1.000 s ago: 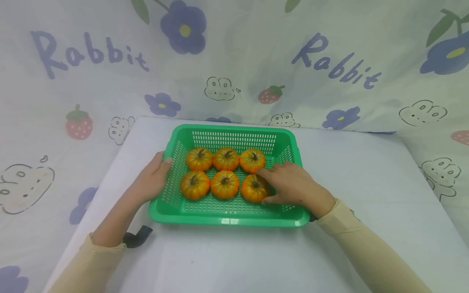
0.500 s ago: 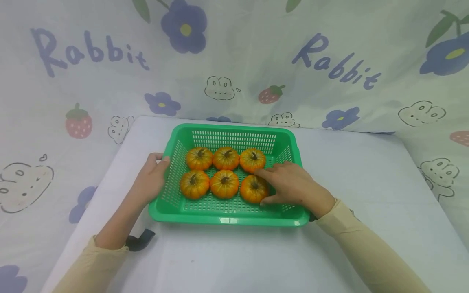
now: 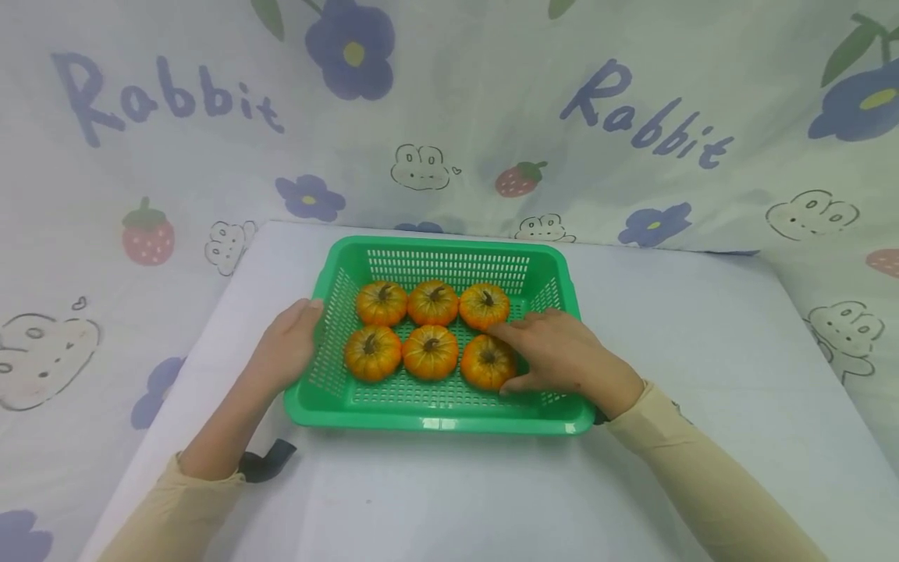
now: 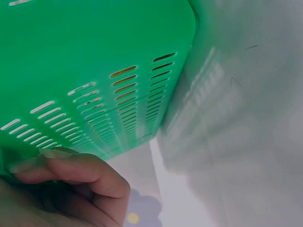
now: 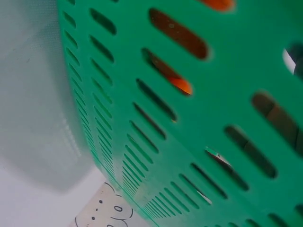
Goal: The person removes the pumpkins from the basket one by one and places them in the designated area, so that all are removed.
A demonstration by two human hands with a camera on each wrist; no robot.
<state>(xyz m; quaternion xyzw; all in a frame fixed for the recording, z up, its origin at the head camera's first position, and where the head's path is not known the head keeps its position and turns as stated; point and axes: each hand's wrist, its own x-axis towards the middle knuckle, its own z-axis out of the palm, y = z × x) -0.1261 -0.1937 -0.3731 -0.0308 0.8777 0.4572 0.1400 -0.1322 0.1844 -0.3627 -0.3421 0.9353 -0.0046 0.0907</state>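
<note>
A green slotted plastic basket (image 3: 438, 422) stands on the white table, holding small orange pumpkins in two rows of three. My left hand (image 3: 286, 347) grips the basket's left rim, thumb on top. In the left wrist view its fingers (image 4: 87, 172) curl beneath the rim against the slotted wall. My right hand (image 3: 555, 351) reaches over the right rim and holds the front right pumpkin (image 3: 485, 363), thumb at its near side and index finger at its far side. The remaining fingers lie on the pumpkin's right, partly hidden. The right wrist view shows mostly the basket's slotted outer wall (image 5: 227, 85).
The white tabletop (image 3: 702, 336) extends to both sides and in front of the basket. A cloth printed with rabbits and flowers (image 3: 463, 101) hangs behind and beside it. A dark curved piece (image 3: 270, 460) sits at the left wrist.
My left hand has slid slightly toward me along the left rim, its fingertips dropping lower at the edge. The right hand, pumpkins and basket stay almost in place.
</note>
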